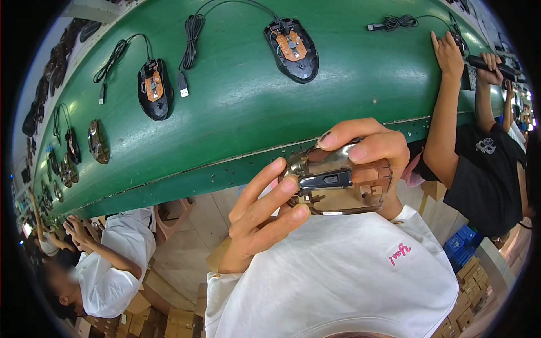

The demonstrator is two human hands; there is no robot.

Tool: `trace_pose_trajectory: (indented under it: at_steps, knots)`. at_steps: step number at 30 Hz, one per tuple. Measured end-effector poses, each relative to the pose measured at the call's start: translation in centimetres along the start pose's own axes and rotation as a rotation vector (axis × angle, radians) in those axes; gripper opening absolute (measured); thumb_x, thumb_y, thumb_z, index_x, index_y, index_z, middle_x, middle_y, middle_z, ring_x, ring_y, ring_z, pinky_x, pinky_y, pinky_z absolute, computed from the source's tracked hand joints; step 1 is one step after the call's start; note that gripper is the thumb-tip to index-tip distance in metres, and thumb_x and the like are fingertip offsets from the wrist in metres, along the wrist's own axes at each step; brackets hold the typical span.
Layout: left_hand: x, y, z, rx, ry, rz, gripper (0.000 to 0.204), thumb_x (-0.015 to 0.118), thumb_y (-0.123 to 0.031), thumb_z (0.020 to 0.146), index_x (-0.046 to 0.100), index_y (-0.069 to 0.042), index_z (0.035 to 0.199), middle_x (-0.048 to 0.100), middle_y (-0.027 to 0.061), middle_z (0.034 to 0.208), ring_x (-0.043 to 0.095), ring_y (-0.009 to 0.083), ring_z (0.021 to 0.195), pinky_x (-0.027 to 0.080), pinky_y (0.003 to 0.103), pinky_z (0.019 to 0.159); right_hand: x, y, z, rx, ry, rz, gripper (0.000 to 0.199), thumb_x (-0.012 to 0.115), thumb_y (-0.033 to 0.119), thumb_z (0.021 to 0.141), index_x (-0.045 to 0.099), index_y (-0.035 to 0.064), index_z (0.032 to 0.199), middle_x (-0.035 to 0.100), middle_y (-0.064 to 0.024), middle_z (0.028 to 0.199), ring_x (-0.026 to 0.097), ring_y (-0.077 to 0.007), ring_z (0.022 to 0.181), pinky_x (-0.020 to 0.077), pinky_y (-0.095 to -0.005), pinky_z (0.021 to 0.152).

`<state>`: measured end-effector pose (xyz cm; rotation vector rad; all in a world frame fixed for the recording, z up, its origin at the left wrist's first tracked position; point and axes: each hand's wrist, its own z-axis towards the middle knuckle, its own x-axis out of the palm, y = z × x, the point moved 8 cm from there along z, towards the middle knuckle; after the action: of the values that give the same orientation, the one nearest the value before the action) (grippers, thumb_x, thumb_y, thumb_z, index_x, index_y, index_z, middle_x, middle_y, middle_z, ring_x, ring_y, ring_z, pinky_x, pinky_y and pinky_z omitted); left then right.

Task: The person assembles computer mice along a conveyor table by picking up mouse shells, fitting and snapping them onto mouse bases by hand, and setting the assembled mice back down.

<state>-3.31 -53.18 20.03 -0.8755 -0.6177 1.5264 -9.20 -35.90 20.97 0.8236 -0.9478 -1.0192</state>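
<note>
Both my hands hold a clear, shiny mouse top shell (338,194) with a black button strip across its middle, close in front of my white shirt. My left hand (262,217) grips its left end, fingertips on the strip and the rim. Over the shell's top right corner curls my right hand (369,146), thumb and forefinger pinching the edge. The shell sits just below the near edge of the green conveyor belt (236,118).
On the belt lie open black mouse bases with circuit boards and coiled cables (292,49) (154,89), more at far left (97,142). A co-worker in black (484,174) reaches onto the belt at right. Another in white (112,265) sits left. Cardboard boxes (180,321), blue crates (462,248).
</note>
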Motion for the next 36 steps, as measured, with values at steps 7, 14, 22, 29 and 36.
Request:
trace_pose_trajectory:
  at_steps: [7,14,22,29,36]
  knots:
    - [-0.2,0.2,-0.1,0.008,-0.008,0.025,0.043,0.068,0.011,0.085,0.071,-0.015,0.119,0.065,0.0096,0.137,0.060,0.0418,0.129,0.059,0.047,0.104,0.4,0.0,0.3,-0.013,-0.032,-0.043,0.032,0.077,0.017,0.090,0.064,0.0011,0.114,0.070,-0.0271,0.115,0.073,-0.0289,0.093,0.0625,-0.0366,0.082]
    - [-0.4,0.2,0.3,-0.011,-0.030,0.067,0.038,0.072,0.006,0.085,0.072,-0.016,0.116,0.066,0.0117,0.134,0.061,0.0397,0.128,0.059,0.046,0.104,0.4,-0.9,0.5,0.011,-0.020,-0.018,0.033,0.077,0.018,0.092,0.063,-0.0001,0.115,0.069,-0.0258,0.117,0.073,-0.0277,0.093,0.0626,-0.0368,0.083]
    - [-0.9,0.0,1.3,-0.039,-0.098,0.079,0.035,0.080,-0.003,0.083,0.072,-0.012,0.116,0.067,0.0126,0.124,0.067,0.0322,0.113,0.061,0.039,0.090,0.7,-1.4,0.2,0.076,-0.019,0.065,0.033,0.077,0.017,0.091,0.062,0.0006,0.115,0.070,-0.0243,0.115,0.073,-0.0266,0.093,0.0622,-0.0360,0.084]
    - [-1.2,0.3,3.0,-0.090,-0.082,0.160,0.038,0.086,-0.017,0.080,0.074,-0.005,0.114,0.067,0.0101,0.108,0.067,0.0240,0.093,0.058,0.034,0.078,0.9,-2.0,-0.4,0.168,-0.025,0.089,0.026,0.076,0.011,0.091,0.065,0.0019,0.112,0.070,-0.0235,0.115,0.072,-0.0254,0.091,0.0610,-0.0344,0.084]
    - [-1.3,0.3,2.9,-0.047,-0.057,0.194,0.041,0.089,-0.023,0.078,0.075,-0.005,0.112,0.067,0.0093,0.105,0.067,0.0231,0.089,0.058,0.033,0.078,1.4,-1.7,-0.2,0.175,0.028,0.024,0.031,0.081,0.017,0.085,0.068,0.0033,0.110,0.069,-0.0226,0.115,0.069,-0.0255,0.094,0.0581,-0.0338,0.085]
